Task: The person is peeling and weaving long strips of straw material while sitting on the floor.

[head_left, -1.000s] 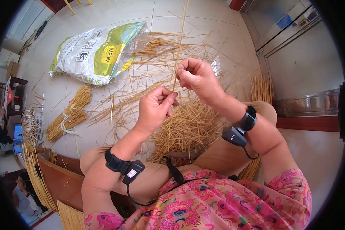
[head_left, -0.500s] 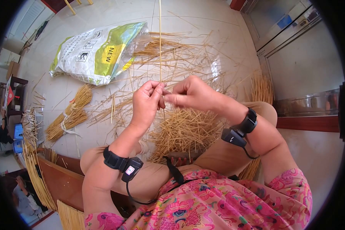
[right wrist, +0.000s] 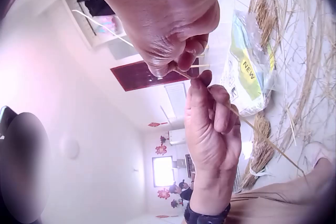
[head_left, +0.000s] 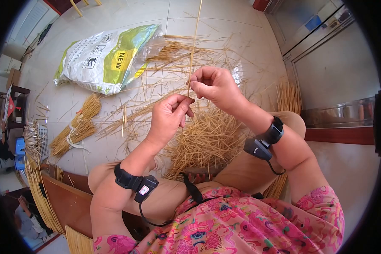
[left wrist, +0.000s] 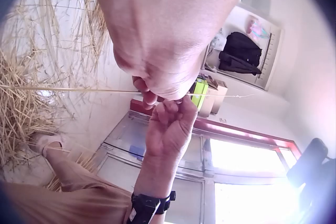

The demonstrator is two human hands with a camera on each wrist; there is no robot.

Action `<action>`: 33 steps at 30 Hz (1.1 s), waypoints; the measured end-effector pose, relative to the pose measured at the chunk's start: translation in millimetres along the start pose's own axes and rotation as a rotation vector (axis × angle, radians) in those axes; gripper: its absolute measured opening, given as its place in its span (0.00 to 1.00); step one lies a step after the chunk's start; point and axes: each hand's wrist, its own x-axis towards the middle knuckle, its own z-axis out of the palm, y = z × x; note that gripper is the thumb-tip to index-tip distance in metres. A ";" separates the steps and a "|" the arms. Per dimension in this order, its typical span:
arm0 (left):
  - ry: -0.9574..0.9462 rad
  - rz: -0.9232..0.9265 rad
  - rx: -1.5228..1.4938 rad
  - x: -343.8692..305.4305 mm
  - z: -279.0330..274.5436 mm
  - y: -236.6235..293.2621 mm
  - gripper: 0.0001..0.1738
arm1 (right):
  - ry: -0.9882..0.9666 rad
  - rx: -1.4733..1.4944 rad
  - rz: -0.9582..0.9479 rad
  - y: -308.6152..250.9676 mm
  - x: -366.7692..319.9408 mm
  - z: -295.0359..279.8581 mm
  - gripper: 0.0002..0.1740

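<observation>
A long thin straw stalk [head_left: 194, 42] stands upright between the two hands in the head view, its top running out at the upper edge. The left hand [head_left: 167, 118] pinches it between thumb and forefinger. Just above and to the right, the right hand [head_left: 218, 89] pinches the same stalk, its other fingers curled. In the left wrist view the stalk [left wrist: 79, 89] runs sideways to the fingertips of both hands. The right wrist view shows the stalk [right wrist: 268, 141] slanting down past the left hand [right wrist: 210, 129].
Loose cut straw [head_left: 207, 139] lies heaped below the hands, with scattered stalks on the tiled floor. A white and green bag [head_left: 101, 59] with straw at its mouth lies at upper left, above tied straw bundles [head_left: 74, 127]. Metal doors [head_left: 334, 72] stand at right.
Since half a second ago, the right hand has moved up from beside the left fingertips, and the left hand has shifted slightly down and right. The stalk's top has swung right.
</observation>
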 end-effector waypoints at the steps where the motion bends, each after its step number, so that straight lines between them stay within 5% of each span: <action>1: -0.003 -0.004 0.002 0.2 0.1 -0.7 0.09 | -0.001 -0.001 0.010 -1.6 -0.4 0.6 0.04; 5: -0.005 0.001 0.019 0.0 1.0 -0.2 0.09 | 0.022 -0.022 -0.004 1.8 0.3 1.5 0.03; 11: 0.004 0.067 -0.013 -0.7 1.7 -6.2 0.08 | -0.032 0.241 0.214 7.0 -1.6 3.1 0.03; 17: 0.150 0.036 -0.081 4.6 -3.6 -3.6 0.09 | 0.009 0.332 0.178 13.3 -0.1 0.0 0.03; 20: 0.147 0.034 -0.135 5.9 -9.1 -4.0 0.11 | -0.221 -0.030 0.199 0.4 0.6 -13.7 0.06; 23: 0.100 0.022 -0.102 4.9 -7.9 -2.8 0.12 | -0.073 -0.177 0.181 5.2 1.6 -6.5 0.10; 26: 0.049 0.041 -0.084 2.7 -3.2 -3.4 0.12 | 0.042 0.006 -0.051 12.5 2.9 3.8 0.11; 33: -0.039 0.032 -0.048 3.2 -0.7 -4.5 0.12 | -0.066 0.015 0.041 7.8 -0.6 0.4 0.09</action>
